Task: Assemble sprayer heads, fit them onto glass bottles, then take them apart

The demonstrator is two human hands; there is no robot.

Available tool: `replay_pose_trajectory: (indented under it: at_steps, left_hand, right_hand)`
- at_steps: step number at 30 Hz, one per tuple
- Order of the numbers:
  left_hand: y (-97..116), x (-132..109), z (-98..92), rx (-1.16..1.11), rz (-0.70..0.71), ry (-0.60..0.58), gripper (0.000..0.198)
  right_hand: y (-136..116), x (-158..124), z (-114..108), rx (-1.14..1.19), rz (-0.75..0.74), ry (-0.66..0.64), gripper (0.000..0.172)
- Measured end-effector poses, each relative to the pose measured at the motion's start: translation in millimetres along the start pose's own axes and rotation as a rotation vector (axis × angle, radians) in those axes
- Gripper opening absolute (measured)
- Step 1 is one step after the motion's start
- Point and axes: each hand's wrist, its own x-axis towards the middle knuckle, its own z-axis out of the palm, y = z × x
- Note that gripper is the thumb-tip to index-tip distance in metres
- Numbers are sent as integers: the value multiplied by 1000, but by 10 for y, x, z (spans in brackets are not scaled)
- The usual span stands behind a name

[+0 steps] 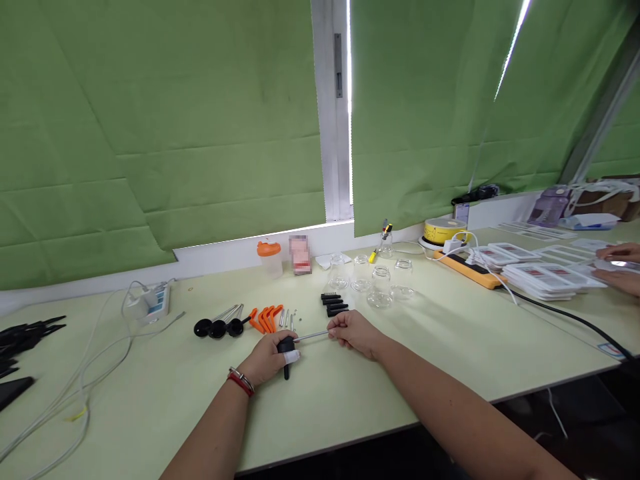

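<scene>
My left hand (270, 360), with a white wrap on one finger, is closed around a black plastic part (287, 347) with a short stem pointing toward me. From that part a thin metal rod (313, 335) runs to the right. The fingertips of my right hand (350, 331) pinch the rod's far end. Just beyond my left hand lie orange cranks (267, 319) and several short metal pins (287, 318). Three round black caps with metal rods (219, 328) lie further left. Black ribbed pieces (334, 305) lie beyond my right hand.
Several clear glass jars (381, 288) stand behind the ribbed pieces. An orange-lidded cup (270, 259) is by the wall. At left are a white power strip (159, 303), cables and black parts (25, 343). At right, another person's hands (620, 267) are near stacked white cards (543, 280) and an orange power strip (470, 270).
</scene>
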Motion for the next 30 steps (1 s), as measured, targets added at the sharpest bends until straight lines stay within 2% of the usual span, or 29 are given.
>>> replay_pose_trajectory:
  at_steps: [14,30]
  left_hand:
    - [41,-11,-5,23,-9,-3,33]
    - [64,-17,-4,31,-7,-8,35]
  right_hand:
    - [-2,-15,3,-104,-16,20,5]
    - [-39,-49,33,-161,-38,-10,14]
